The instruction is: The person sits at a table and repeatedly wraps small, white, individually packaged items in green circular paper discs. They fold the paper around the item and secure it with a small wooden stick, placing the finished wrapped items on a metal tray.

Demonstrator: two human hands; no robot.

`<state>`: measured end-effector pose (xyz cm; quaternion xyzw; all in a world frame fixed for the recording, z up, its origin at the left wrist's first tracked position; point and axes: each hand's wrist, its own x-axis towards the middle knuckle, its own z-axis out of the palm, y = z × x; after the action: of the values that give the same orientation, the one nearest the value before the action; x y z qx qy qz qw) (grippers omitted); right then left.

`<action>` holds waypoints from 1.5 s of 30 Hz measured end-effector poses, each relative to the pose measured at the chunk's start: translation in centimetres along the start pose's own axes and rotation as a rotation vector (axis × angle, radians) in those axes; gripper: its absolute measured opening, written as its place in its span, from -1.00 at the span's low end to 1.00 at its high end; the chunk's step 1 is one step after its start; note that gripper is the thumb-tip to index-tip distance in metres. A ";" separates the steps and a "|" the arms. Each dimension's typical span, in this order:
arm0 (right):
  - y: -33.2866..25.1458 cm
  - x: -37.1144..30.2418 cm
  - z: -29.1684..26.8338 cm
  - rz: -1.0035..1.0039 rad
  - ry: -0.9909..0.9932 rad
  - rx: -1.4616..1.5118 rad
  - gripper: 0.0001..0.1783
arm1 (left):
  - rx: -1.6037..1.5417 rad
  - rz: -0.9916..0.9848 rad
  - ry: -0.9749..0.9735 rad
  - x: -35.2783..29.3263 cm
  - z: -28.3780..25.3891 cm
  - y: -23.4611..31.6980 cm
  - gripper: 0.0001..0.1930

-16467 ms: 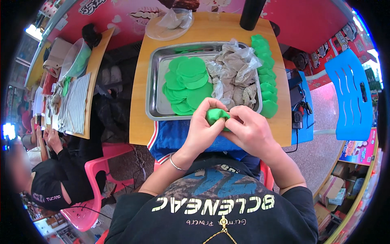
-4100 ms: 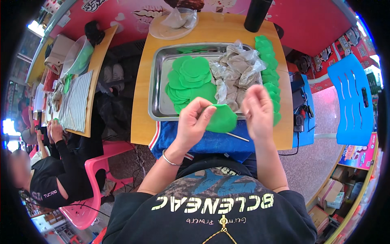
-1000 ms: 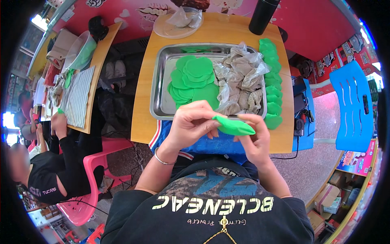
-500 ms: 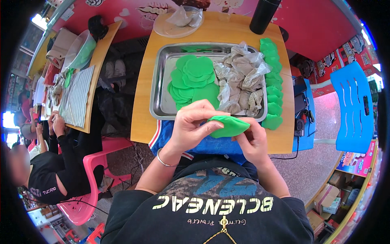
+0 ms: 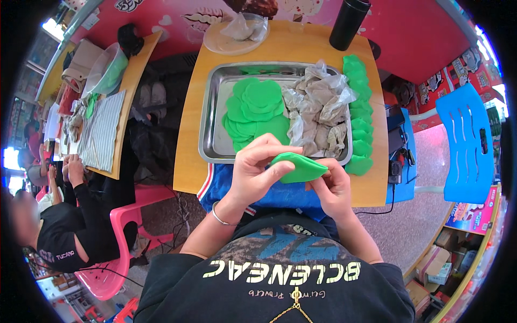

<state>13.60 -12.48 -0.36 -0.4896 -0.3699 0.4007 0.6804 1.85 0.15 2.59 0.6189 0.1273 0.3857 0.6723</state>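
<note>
Between my two hands, over the near edge of the table, is a thin green round sheet (image 5: 299,169) folded into a half-moon. My left hand (image 5: 259,169) pinches its left end between thumb and fingers. At the other end, my right hand (image 5: 335,188) grips the pointed corner with thumb and fingertips. Beyond them sits a metal tray (image 5: 203,126). Loose green rounds (image 5: 257,110) are piled in its left part, and beige-brown lumps in clear plastic bags (image 5: 318,116) fill its right part. What lies inside the fold is hidden.
A column of folded green pieces (image 5: 360,116) lines the table's right side. At the back are a clear plastic lid (image 5: 215,44) holding a bag and a black bottle (image 5: 349,24). A blue chair (image 5: 464,142) stands right. Another person (image 5: 70,226) works at a side table, left.
The folded green sheet has tipped slightly, its right corner drawn a little left by my right hand. Both hands keep their hold. The view has shifted slightly.
</note>
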 end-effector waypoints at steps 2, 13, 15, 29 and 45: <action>-0.2 0.1 0.1 -0.009 -0.023 0.050 -0.81 | 0.051 -0.015 -0.016 -0.3 -0.7 -0.4 -0.83; -0.1 0.1 0.0 -0.009 -0.035 -0.031 -0.74 | -0.020 0.000 0.051 -0.2 -0.3 0.0 -0.87; -0.7 0.3 0.6 -0.009 0.011 -0.030 -0.74 | -0.006 0.004 0.038 -0.2 -0.3 0.2 -0.87; -0.9 0.4 0.1 -0.031 -0.013 -0.096 -0.73 | 0.026 -0.013 0.073 -0.2 -0.6 0.6 -0.90; -0.7 0.7 0.7 -0.055 -0.015 -0.156 -0.63 | -0.059 0.050 0.052 -0.2 -1.1 0.2 -0.88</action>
<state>13.40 -11.70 0.58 -0.5276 -0.4186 0.3555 0.6481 0.96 0.82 2.48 0.5917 0.1176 0.4219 0.6768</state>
